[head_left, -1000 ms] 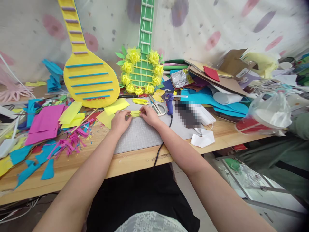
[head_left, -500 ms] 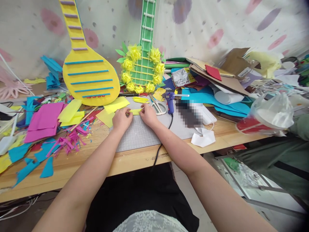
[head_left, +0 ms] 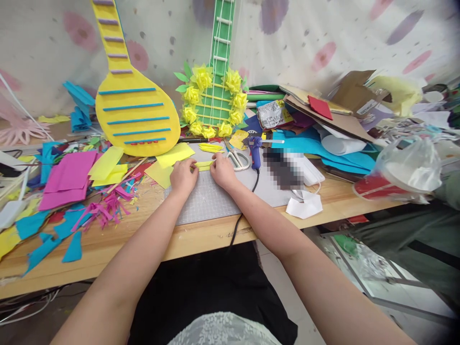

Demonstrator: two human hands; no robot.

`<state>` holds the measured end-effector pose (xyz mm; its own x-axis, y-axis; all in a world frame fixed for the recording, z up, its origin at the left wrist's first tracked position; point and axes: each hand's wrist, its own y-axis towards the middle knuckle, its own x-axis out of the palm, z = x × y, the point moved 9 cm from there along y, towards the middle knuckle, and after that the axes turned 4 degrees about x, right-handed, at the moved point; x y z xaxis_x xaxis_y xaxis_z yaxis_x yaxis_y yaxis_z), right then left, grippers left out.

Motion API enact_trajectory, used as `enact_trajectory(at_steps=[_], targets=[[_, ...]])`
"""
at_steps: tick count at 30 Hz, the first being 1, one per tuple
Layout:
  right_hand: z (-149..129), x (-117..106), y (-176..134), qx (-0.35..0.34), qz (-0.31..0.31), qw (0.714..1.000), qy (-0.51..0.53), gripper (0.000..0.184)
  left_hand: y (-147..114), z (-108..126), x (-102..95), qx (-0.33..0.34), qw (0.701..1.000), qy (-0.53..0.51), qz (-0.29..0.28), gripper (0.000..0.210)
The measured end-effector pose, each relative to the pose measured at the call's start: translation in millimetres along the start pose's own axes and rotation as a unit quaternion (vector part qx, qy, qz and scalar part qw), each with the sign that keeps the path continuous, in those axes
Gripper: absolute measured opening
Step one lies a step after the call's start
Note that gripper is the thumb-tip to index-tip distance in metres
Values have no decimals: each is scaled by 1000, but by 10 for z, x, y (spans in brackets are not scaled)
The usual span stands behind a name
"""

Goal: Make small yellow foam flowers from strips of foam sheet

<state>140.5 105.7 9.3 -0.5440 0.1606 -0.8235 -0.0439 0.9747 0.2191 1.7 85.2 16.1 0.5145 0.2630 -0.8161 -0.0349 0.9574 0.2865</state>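
Note:
Both hands meet on a small yellow paper strip (head_left: 203, 165) lying on the grey cutting mat (head_left: 212, 201). My left hand (head_left: 183, 176) pinches the strip's left end and my right hand (head_left: 223, 171) pinches its right end, fingers pressed down on it. Just beyond my right hand lie white-handled scissors (head_left: 237, 159) and a blue glue gun (head_left: 256, 149) whose black cord runs over the table's front edge. A few more yellow strips (head_left: 210, 147) rest at the far side of the mat.
A yellow paper guitar shape (head_left: 134, 112) and a green one ringed with yellow paper flowers (head_left: 212, 103) lean on the back wall. Pink, yellow and blue paper scraps (head_left: 68, 191) cover the left of the wooden table (head_left: 201, 237). Cardboard, blue sheets and a plastic bag (head_left: 402, 167) pile up at right.
My hands stay on the yellow strip, fingers shifting slightly along it. The view has drifted a little.

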Motion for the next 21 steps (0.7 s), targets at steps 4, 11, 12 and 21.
enact_trajectory(at_steps=[4,11,12,21], targets=[[-3,17,6,1,-3,1000,-23,24,-1,10,1,6,1000,5,1,25],[3,41,19,7,-8,999,-49,21,-9,48,0,13,1000,18,-5,22],[0,43,18,5,-8,999,-54,21,-9,55,-1,15,1000,20,-7,22],[-63,26,-5,-9,-15,998,-67,18,-12,165,46,71,994,74,-39,23]])
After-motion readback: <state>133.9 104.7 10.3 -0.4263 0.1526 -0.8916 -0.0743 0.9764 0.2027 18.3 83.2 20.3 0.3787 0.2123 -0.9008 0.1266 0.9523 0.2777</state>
